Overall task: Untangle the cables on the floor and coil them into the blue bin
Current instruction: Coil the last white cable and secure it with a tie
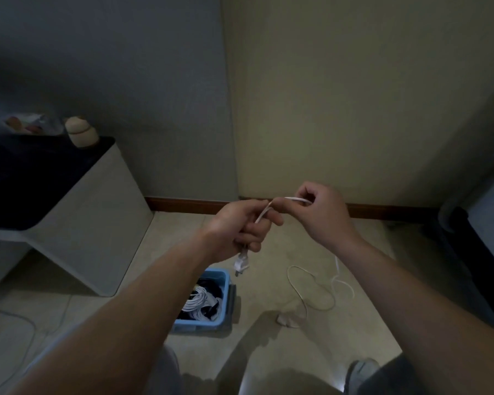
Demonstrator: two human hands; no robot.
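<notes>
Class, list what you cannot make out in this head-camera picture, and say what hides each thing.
Head view: the plug below the left hand is blurred; type unreadable.
Head view: the left forearm covers part of the blue bin; its coils cannot be counted.
Head view: the right hand hides how the white cable joins the floor loops.
Head view: items on the cabinet are dim and blurred.

A pale cabinet with a dark top stands at the left of the frame against a grey wall. A rounded beige jar sits on its far corner, with blurred items just beside it. A brown baseboard runs along the foot of the cream wall, above the pale tiled floor. Dark furniture fills the right edge.
</notes>
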